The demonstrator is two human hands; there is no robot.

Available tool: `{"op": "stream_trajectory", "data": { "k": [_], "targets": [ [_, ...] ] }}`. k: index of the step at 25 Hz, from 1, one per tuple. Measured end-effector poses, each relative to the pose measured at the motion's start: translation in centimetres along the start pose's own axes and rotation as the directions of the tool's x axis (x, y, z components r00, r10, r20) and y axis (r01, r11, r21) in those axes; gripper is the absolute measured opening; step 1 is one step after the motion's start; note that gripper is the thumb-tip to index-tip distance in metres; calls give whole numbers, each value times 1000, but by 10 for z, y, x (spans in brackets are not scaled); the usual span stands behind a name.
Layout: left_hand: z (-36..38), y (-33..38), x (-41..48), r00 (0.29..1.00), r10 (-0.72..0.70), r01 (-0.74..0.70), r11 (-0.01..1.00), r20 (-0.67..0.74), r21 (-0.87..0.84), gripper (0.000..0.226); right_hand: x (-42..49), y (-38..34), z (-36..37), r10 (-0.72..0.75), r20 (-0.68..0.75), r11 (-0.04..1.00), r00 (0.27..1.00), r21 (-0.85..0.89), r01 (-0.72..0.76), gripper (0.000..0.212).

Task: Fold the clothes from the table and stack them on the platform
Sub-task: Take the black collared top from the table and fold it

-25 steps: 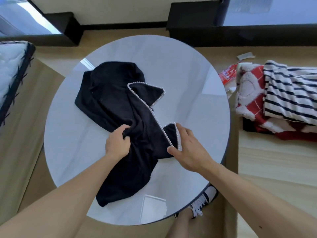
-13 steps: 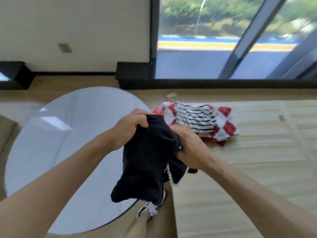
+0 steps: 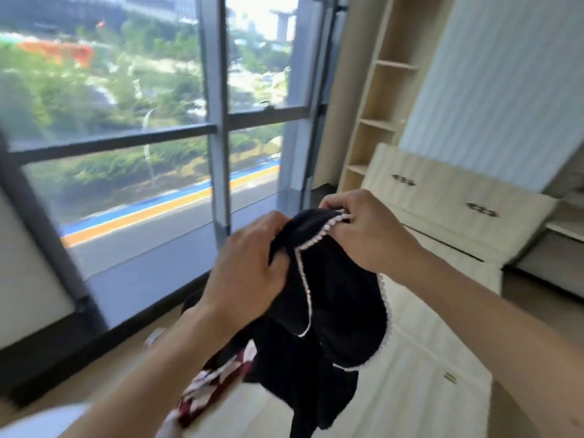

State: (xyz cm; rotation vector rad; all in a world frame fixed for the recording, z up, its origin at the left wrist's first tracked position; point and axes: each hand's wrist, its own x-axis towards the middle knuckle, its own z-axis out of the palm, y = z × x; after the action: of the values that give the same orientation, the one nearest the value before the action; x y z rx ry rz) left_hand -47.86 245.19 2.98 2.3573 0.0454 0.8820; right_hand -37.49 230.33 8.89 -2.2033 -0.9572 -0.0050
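- The left hand is closed on the top edge of the black garment, fingers curled into the cloth.
- The garment hangs below both grips, in the air, its pale beaded trim running down between them.
- The right hand pinches the trimmed edge, just beside the left.
- A red-and-white folded garment lies below the left grip.

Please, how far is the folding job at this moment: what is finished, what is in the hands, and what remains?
Done: a red-and-white garment already lies on the pale wooden platform.
In hand: the left hand and right hand hold the black garment with pearl trim up in the air, hanging loose, not yet folded.
Left: fold it and add it to the stack. Most of the table is out of view.
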Motion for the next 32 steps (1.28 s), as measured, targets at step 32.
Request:
{"op": "stream_trajectory", "data": {
  "k": [32],
  "targets": [
    [33, 163, 187, 861, -46, 347, 782, 507, -518, 27, -170, 68, -309, 430, -403, 890, 808, 39, -454, 11]
  ]
}}
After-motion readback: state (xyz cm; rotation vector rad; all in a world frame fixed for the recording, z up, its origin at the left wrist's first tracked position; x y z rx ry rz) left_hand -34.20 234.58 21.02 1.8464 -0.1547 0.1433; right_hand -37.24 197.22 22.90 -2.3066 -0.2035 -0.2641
